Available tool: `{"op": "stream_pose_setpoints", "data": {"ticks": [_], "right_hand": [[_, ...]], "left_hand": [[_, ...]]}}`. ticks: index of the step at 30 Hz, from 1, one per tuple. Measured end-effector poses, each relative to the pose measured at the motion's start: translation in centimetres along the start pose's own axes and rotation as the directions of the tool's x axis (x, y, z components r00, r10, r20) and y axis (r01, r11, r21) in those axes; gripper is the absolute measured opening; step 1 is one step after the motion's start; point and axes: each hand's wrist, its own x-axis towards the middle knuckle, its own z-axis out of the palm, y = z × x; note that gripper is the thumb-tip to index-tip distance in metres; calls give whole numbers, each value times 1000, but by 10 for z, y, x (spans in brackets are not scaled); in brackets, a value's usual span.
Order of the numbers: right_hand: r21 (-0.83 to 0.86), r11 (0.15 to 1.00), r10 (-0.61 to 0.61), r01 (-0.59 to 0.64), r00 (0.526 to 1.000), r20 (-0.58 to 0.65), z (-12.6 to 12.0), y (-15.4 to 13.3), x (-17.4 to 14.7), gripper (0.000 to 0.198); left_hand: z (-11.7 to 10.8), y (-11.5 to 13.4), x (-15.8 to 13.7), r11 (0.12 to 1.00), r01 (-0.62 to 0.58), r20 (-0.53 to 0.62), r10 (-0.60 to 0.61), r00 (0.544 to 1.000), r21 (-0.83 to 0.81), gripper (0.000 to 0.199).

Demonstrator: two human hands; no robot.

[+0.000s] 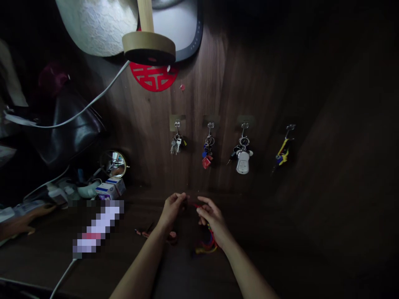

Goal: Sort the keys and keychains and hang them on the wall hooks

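Note:
My right hand [212,218] is closed on a multicoloured cord [212,246]; its red, blue and yellow strands hang below the palm. A short red bit of it shows at my right fingertips. Just to the left, my left hand [173,209] is pinched together, and whatever lies between its fingertips is too dark and small to name. Under my left wrist a reddish-brown strap-like item [172,236] rests on the dark tabletop, partly covered by my forearm.
Wall hooks hold key bunches [177,144], keys with a red tag [207,161], a white fob [243,162] and a yellow lanyard [283,155]. Left are a round mirror [114,163], boxes [110,187], a blurred-out object [98,228] and another person's hand [29,218]. A lamp [149,45] hangs above.

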Motion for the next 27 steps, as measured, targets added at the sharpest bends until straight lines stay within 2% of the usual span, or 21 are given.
{"op": "stream_pose_setpoints", "data": {"ticks": [3, 6, 9, 12, 16, 18, 22, 24, 27], "right_hand": [[-1, 996, -91, 92, 986, -143, -4, 2, 6, 43], [-37, 990, -138, 134, 967, -215, -7, 4, 10, 38], [-100, 984, -173, 151, 946, -274, -10, 7, 12, 34], [-194, 965, -232, 179, 924, -305, -13, 9, 14, 33], [-312, 926, -308, 211, 900, -307, -14, 8, 15, 35], [-375, 903, -330, 208, 896, -297, -14, 8, 15, 37], [-537, 825, -332, 179, 921, -203, -16, 11, 14, 36], [-630, 740, -384, 235, 917, -109, -17, 13, 15, 32], [-746, 558, -477, 364, 876, 70, -16, 17, 15, 24]], "left_hand": [[-9, -4, -2, 998, 48, 62, -51, 997, 50, 38], [-11, -5, -10, 990, 139, 197, -132, 971, -21, 34], [-9, -3, -17, 979, 189, 322, -157, 934, -72, 47], [-7, -2, -18, 978, 203, 340, -172, 924, -57, 51], [-8, 2, -18, 978, 206, 358, -209, 910, 47, 40], [-11, 7, -19, 976, 196, 386, -218, 896, 97, 37], [-26, 17, -19, 977, 183, 422, -213, 881, 112, 34], [-35, 19, -17, 981, 188, 413, -188, 891, 39, 33], [-48, 19, -13, 965, 229, 375, -166, 912, -129, 32]]}}
